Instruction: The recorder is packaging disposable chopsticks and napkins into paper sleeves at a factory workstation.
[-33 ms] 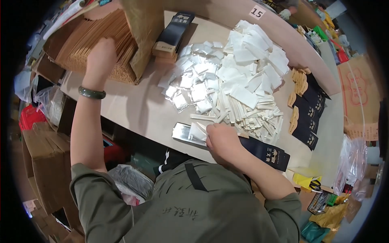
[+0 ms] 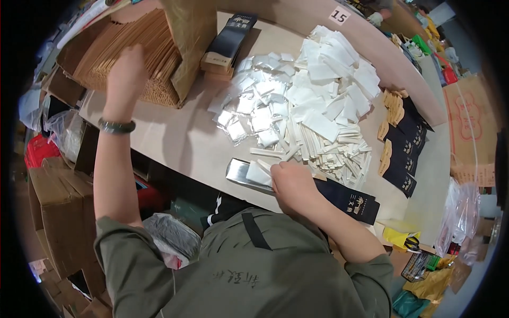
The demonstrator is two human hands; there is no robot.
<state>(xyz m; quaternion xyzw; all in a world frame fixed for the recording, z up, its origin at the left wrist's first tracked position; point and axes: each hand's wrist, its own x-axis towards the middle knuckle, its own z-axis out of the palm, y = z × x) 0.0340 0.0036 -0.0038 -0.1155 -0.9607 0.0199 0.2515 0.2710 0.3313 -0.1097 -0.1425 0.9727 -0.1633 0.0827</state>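
My left hand [image 2: 127, 74], with a dark bangle on the wrist, is over a carton [image 2: 199, 42] packed with brown paper pieces [image 2: 122, 45]. Its fingers look curled, but their tips and anything in them are hidden. Near the table's front edge, my right hand [image 2: 294, 183] is closed on a white paper packet [image 2: 258, 173]. That packet lies over a shiny metal trough [image 2: 238, 169]. Dark printed sleeves [image 2: 347, 200] extend from beneath my right hand toward the right; the overlap is hidden.
A heap of white packets [image 2: 328, 58] and stick-like paper packs [image 2: 344, 153] covers the middle. Clear plastic sachets [image 2: 260, 119] lie beside it. Dark sleeves are stacked [image 2: 230, 40] at the back and spread [image 2: 397, 153] at the right. A raised panel [image 2: 408, 69] borders the table.
My left hand has shifted slightly left and toward me over the carton. My right hand stays on the white packet by the trough.
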